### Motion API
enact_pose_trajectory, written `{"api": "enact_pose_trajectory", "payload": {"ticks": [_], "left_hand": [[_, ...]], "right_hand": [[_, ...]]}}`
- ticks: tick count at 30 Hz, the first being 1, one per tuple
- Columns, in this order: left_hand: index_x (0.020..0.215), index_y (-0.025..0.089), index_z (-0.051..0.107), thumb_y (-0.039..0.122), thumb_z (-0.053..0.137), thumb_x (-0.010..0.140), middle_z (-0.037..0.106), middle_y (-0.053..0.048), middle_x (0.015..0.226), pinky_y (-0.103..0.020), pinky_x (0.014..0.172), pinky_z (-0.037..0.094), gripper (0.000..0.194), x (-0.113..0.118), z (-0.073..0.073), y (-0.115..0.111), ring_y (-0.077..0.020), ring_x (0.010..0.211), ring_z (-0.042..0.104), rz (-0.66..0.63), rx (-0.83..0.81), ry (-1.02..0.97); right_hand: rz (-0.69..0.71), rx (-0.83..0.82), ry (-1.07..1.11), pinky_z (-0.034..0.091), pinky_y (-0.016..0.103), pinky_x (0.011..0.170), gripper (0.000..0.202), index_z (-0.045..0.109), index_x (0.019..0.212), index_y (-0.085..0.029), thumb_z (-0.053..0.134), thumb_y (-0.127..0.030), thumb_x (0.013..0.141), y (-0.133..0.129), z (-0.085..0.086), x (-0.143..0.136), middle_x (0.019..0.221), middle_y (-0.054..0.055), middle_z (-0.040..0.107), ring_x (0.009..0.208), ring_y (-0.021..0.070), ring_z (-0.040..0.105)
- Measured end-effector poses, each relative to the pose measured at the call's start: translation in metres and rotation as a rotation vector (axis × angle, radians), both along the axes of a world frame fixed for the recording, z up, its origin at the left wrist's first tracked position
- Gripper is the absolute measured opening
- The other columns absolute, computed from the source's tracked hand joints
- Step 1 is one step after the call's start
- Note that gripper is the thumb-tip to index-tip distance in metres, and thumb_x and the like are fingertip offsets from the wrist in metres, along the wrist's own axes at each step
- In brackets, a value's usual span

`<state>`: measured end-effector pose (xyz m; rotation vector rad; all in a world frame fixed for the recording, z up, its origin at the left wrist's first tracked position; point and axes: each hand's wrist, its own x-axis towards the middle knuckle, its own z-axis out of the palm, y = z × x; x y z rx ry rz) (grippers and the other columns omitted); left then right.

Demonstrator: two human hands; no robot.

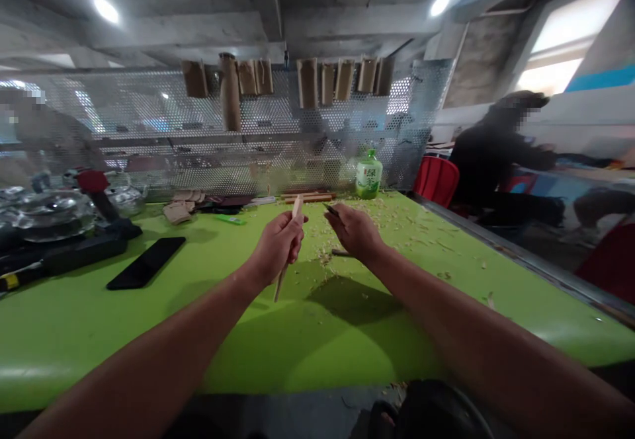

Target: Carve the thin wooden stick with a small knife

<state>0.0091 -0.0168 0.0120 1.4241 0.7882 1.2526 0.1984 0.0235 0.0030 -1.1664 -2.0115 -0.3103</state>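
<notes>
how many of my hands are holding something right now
2. Your left hand, over the green table, holds pale wood; your right hand, to its right, holds a dark pointed tool, which it mostly covers.

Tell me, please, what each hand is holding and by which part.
Left hand: a slim, pale wooden stick, around its middle. Right hand: a dark, pointed tool, its tip protruding; the gripped part is hidden.
</notes>
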Motion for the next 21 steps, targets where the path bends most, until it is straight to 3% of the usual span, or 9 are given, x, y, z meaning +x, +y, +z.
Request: {"api": "enact_pose_trajectory", "payload": {"ticks": [6, 10, 14, 21], "left_hand": [[0.097, 0.018, 0.054, 0.044, 0.055, 0.089, 0.042, 0.009, 0.055, -0.015, 0.033, 0.029, 0.028, 0.000, 0.000, -0.002, -0.0036, 0.036, 0.037, -0.071, -0.036, -0.030], [0.098, 0.017, 0.053, 0.043, 0.053, 0.090, 0.042, 0.009, 0.056, -0.015, 0.032, 0.027, 0.027, 0.002, 0.000, -0.003, -0.0033, 0.035, 0.035, -0.100, -0.025, 0.002], [0.096, 0.016, 0.054, 0.040, 0.052, 0.091, 0.042, 0.009, 0.054, -0.016, 0.032, 0.025, 0.024, 0.004, 0.002, -0.006, -0.0030, 0.035, 0.033, -0.050, 0.003, 0.080], [0.078, 0.019, 0.046, 0.046, 0.053, 0.090, 0.037, 0.010, 0.048, -0.017, 0.033, 0.022, 0.031, 0.004, -0.001, -0.003, -0.0032, 0.034, 0.028, 0.012, 0.101, 0.192]], "right_hand": [[0.146, 0.040, 0.018, 0.029, 0.027, 0.059, 0.038, 0.061, 0.085, -0.018, 0.037, -0.045, 0.098, -0.011, 0.000, -0.003, 0.072, 0.004, 0.063, 0.063, 0.0150, 0.051], [0.116, 0.057, 0.060, 0.028, 0.027, 0.059, 0.040, 0.062, 0.091, -0.018, 0.039, -0.049, 0.097, -0.017, 0.003, -0.004, 0.071, 0.003, 0.062, 0.062, 0.0149, 0.051], [0.095, 0.045, 0.011, 0.024, 0.027, 0.057, 0.045, 0.059, 0.081, -0.018, 0.034, -0.051, 0.098, -0.018, 0.005, -0.004, 0.069, 0.003, 0.060, 0.059, 0.0138, 0.046], [0.097, 0.037, -0.050, 0.020, 0.028, 0.057, 0.043, 0.055, 0.078, -0.018, 0.034, -0.050, 0.099, -0.020, 0.004, -0.006, 0.069, 0.002, 0.058, 0.058, 0.0132, 0.041]]}}
